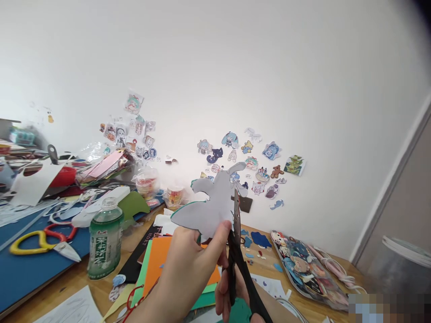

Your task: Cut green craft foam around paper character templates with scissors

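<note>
My left hand [191, 264] pinches a grey-white paper cutout [215, 204] between thumb and fingers, holding it up in front of the wall. The cutout has rounded lobes and a thin green edge on its left side. Below and to the right, my right hand [232, 291] grips black-handled scissors [240, 260], pointing upward. Their blades stand at the cutout's right edge, close to my left thumb. Part of my right hand is hidden behind the handles and my left wrist.
Orange paper [160, 255] and green sheets lie under my hands. Left are a green-labelled bottle [106, 240], yellow-and-red scissors [50, 242] and piled papers. A sticker-covered case [303, 269] lies right, with blue scraps [261, 239] nearby. Stickers [230, 140] cover part of the wall.
</note>
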`<state>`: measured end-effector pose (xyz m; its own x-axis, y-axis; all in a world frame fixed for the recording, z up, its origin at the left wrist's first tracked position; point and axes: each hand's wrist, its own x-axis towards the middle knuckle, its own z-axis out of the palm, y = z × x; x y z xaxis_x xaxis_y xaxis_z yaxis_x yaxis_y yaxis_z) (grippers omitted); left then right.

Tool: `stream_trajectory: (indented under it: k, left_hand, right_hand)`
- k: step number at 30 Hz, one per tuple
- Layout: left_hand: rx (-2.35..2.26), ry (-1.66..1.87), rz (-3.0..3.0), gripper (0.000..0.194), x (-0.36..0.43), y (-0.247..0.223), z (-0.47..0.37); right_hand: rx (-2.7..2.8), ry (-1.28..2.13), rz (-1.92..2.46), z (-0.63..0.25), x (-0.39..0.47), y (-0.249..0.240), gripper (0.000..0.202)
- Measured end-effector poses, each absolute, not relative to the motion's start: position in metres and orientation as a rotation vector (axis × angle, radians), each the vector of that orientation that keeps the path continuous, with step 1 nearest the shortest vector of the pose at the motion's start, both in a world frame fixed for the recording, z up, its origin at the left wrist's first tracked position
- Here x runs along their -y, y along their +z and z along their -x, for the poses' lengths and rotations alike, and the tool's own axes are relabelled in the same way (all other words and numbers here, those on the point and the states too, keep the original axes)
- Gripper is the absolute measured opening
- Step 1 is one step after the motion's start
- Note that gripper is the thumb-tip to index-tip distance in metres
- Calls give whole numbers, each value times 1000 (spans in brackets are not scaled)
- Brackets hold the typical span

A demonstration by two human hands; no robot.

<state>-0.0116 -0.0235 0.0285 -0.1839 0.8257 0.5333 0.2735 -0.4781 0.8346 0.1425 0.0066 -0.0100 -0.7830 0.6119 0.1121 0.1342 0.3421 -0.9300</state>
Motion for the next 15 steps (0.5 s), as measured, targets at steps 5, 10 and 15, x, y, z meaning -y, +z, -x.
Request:
stream_trajectory:
  k: [5, 10, 15]
  left_hand:
    - [-1229, 1775, -1700, 48, 22, 26, 11]
    - [-1186, 1881, -1712, 43, 23, 25, 12]
    - [-1171, 1867, -1753, 46, 27, 25, 11]
  right_hand:
    - [2130, 1415, 740, -142, 0, -12, 63]
    - [2052, 1386, 811, -144, 4, -13, 65]
    - [1908, 1554, 850, -134, 4, -11, 53]
